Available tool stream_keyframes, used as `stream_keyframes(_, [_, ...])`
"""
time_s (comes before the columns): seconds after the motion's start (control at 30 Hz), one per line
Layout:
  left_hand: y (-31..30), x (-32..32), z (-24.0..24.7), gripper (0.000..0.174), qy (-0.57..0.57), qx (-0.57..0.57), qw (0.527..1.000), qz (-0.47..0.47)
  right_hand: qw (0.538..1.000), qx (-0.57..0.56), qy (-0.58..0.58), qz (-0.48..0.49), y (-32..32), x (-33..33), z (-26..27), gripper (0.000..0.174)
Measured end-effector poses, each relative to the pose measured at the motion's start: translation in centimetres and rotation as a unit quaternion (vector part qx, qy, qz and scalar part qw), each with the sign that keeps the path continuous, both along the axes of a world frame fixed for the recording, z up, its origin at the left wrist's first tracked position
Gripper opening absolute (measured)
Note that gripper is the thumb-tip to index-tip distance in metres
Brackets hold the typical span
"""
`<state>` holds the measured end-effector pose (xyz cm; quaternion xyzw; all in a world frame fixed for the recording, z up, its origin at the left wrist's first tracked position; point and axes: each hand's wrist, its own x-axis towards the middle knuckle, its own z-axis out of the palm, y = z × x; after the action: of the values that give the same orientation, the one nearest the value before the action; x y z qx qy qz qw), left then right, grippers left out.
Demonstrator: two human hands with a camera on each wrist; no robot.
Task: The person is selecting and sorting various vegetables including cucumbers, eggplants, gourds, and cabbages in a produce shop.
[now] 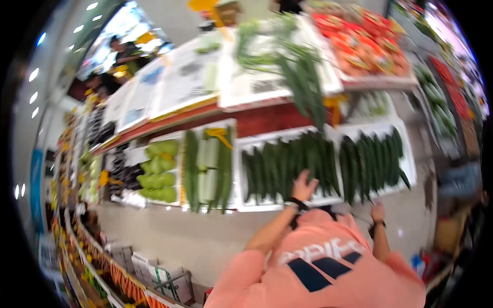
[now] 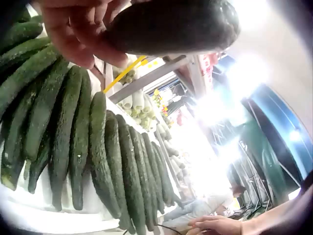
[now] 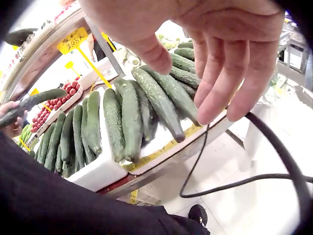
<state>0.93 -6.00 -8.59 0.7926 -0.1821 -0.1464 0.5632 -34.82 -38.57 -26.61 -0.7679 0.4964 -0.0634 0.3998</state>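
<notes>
White foam trays [image 3: 95, 172] are holding long green cucumbers [image 3: 131, 122]. Left hand [image 2: 83, 29] is gripping one [image 2: 173, 27]; empty right hand [image 3: 215, 44] is hanging open.

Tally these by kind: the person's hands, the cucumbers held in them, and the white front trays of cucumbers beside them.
Hands: 2 (left hand, right hand)
Held cucumber: 1, in the left fingers
Front cucumber trays: 2 (left tray, right tray)
Total: 5
</notes>
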Motion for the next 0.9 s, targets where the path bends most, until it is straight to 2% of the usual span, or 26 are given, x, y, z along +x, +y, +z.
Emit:
stream_keyframes(0.07, [-1.7, 0.6, -2.8, 0.068, -0.009, 0.055, 0.998, 0.013, 1.0, 0.004, -0.027, -0.012, -0.9, -4.5, -4.3, 0.033])
stream_keyframes(0.1, [-2.3, 0.7, -4.2, 0.069, -0.002, 0.083, 0.996, 0.016, 0.985, 0.113, -0.059, -0.119, 1.9, -3.1, 1.2, 0.029])
stream_keyframes(0.13, [-2.9, 0.6, -4.9, 0.07, 0.049, 0.113, 0.992, 0.009, 0.988, 0.103, -0.035, -0.109, 2.8, -3.4, 3.3, 0.033])
stream_keyframes(0.17, [-3.1, 0.7, -3.5, 0.074, 0.085, 0.155, 0.984, -0.02, 0.988, 0.102, -0.029, -0.114, 3.6, -3.8, 4.5, 0.031])
stream_keyframes(0.23, [-3.5, -0.2, -7.2, 0.076, 0.007, 0.165, 0.986, -0.038, 0.977, 0.127, -0.066, -0.161, 5.9, -3.4, 8.5, 0.029])
stream_keyframes(0.3, [-3.9, -0.8, -10.0, 0.078, 0.031, 0.23, 0.971, -0.05, 0.973, 0.121, -0.09, -0.175, 7.8, -2.4, 11.5, 0.028])
stream_keyframes(0.33, [-4.1, -0.7, -9.5, 0.076, 0.091, 0.294, 0.949, -0.071, 0.971, 0.118, -0.101, -0.184, 8.4, -2.1, 12.4, 0.027])
stream_keyframes(0.4, [-4.4, -0.5, -9.3, 0.075, 0.125, 0.292, 0.943, -0.098, 0.973, 0.12, -0.112, -0.163, 8.8, -1.8, 13.0, 0.027])
stream_keyframes(0.57, [-3.2, 0.1, -13.5, 0.065, 0.14, 0.267, 0.943, -0.143, 0.989, 0.066, -0.125, -0.048, 7.8, 2.1, 16.0, 0.027])
stream_keyframes(0.67, [0.7, 0.7, -12.0, 0.046, 0.189, 0.246, 0.94, -0.144, 0.989, 0.003, -0.144, 0.021, 4.4, 5.6, 18.3, 0.026])
stream_keyframes(0.7, [1.6, 0.7, -13.6, 0.041, 0.198, 0.253, 0.937, -0.139, 0.99, -0.016, -0.121, 0.069, 4.2, 8.1, 22.8, 0.026])
stream_keyframes(0.73, [3.2, 0.8, -16.6, 0.036, 0.104, 0.238, 0.957, -0.13, 0.986, -0.044, -0.126, 0.1, 3.6, 9.8, 26.5, 0.026])
stream_keyframes(0.77, [4.8, 1.1, -18.8, 0.034, 0.115, 0.258, 0.951, -0.125, 0.978, -0.068, -0.15, 0.127, 3.4, 11.9, 30.6, 0.027])
stream_keyframes(0.8, [6.3, 1.6, -15.3, 0.03, 0.246, 0.254, 0.922, -0.159, 0.97, -0.091, -0.174, 0.146, 3.5, 13.5, 35.1, 0.027])
stream_keyframes(0.83, [8.2, 1.2, -16.1, 0.023, 0.102, 0.232, 0.954, -0.158, 0.959, -0.112, -0.203, 0.162, 4.0, 15.2, 39.2, 0.027])
stream_keyframes(0.87, [10.1, 0.3, -19.2, 0.021, 0.085, 0.07, 0.99, -0.087, 0.948, -0.134, -0.229, 0.174, 4.5, 17.0, 42.9, 0.027])
stream_keyframes(0.9, [11.1, 0.9, -18.3, 0.024, 0.177, 0.146, 0.969, -0.088, 0.937, -0.153, -0.256, 0.184, 5.0, 18.9, 46.0, 0.028])
